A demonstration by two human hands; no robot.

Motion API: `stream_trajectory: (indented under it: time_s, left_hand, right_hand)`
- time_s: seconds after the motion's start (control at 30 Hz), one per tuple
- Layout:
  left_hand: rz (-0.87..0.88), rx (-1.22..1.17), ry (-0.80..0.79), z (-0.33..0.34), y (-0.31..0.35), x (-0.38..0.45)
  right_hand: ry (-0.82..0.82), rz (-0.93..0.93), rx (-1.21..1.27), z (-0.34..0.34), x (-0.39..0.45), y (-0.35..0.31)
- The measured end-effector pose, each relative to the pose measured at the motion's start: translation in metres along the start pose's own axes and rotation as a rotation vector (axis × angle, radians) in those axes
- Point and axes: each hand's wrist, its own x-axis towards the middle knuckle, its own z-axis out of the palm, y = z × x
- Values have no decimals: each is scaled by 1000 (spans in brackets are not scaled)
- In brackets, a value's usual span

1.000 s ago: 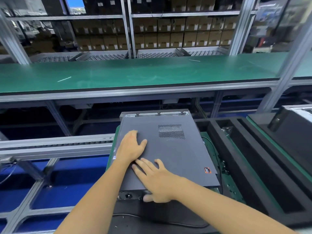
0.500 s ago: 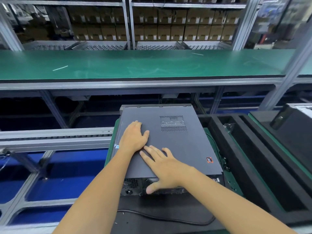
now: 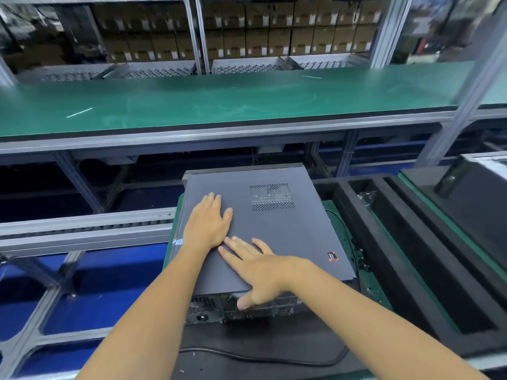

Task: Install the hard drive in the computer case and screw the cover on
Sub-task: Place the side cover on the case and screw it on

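Note:
The computer case [image 3: 208, 311] lies flat on a green pallet, its rear panel with ports facing me. The dark grey cover [image 3: 296, 237] with a vent grille lies on top of the case. My left hand [image 3: 207, 223] rests flat on the cover's left part, fingers straight. My right hand [image 3: 258, 270] lies flat on the cover's near edge, fingers spread, with the thumb hanging over the rear panel. The hard drive is not visible.
A green workbench [image 3: 219, 105] runs across behind the case. Black foam trays [image 3: 397, 256] stand to the right, with another dark unit [image 3: 480, 204] beyond them. A roller conveyor rail [image 3: 82, 226] lies to the left. A black cable [image 3: 260, 357] curls on the mat near me.
The cover has slid away from me along the case, so the rear panel now shows below its near edge. Both hands stayed flat on it.

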Motion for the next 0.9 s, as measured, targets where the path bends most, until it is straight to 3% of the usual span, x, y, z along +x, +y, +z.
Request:
stream_trajectory:
  time_s: [0.27, 0.4, 0.53, 0.67, 0.77, 0.9]
  left_hand:
    - [-39, -2, 33, -4, 5, -2]
    - [-237, 49, 54, -21, 10, -17]
    - [-247, 80, 2, -26, 8, -38]
    - [-245, 40, 4, -30, 5, -54]
    - [-345, 32, 4, -32, 8, -70]
    - [-511, -38, 13, -35, 15, -93]
  right_hand:
    - [143, 3, 123, 3, -8, 20]
    - [166, 221, 216, -5, -40, 58]
    - [96, 383, 229, -4, -58, 72]
    - [183, 540, 296, 10, -67, 63]
    - [239, 682, 352, 19, -79, 58]
    - [300, 671, 418, 24, -94, 56]
